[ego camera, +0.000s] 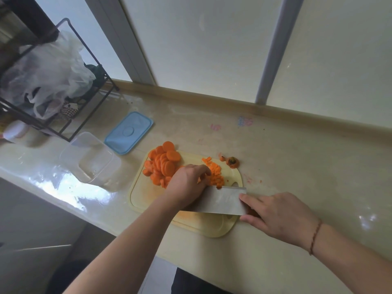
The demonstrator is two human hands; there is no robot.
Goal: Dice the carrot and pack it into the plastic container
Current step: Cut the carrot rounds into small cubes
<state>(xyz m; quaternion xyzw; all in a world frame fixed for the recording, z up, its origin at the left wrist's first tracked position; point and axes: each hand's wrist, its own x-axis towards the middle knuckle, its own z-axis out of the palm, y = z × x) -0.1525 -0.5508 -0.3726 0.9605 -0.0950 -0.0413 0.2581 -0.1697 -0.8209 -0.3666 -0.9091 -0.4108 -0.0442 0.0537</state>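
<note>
**Q:** Both hands, what are they doing in the head view?

**A:** They are apart. The left hand is curled down on the cutting board, fingers bent over the carrot where the slices meet the dice. The right hand is closed around the handle end of the cleaver, forefinger lying along the blade's upper edge. The handle itself is hidden under the palm. A red string bracelet circles that wrist.

**Q:** Where does the carrot lie relative to them?

**A:** In two heaps on the board. The carrot slices, round coins, are piled at the far left corner, just beyond and left of the left hand. The diced carrot sits right of that hand's fingertips, touching the cleaver's far tip. The blade lies between the two hands, close behind the left knuckles.

**Q:** Anything off the board?

**A:** The carrot top, with a small trimmed scrap beside it, rests on the counter just past the board's far right corner.

**Q:** And the plastic container?

**A:** The plastic container stands open on the counter left of the board, near the slices, well apart from both hands. Whether anything is in it, I cannot tell. Its blue lid lies flat just behind it. A wire rack with plastic bags stands farther left.
</note>
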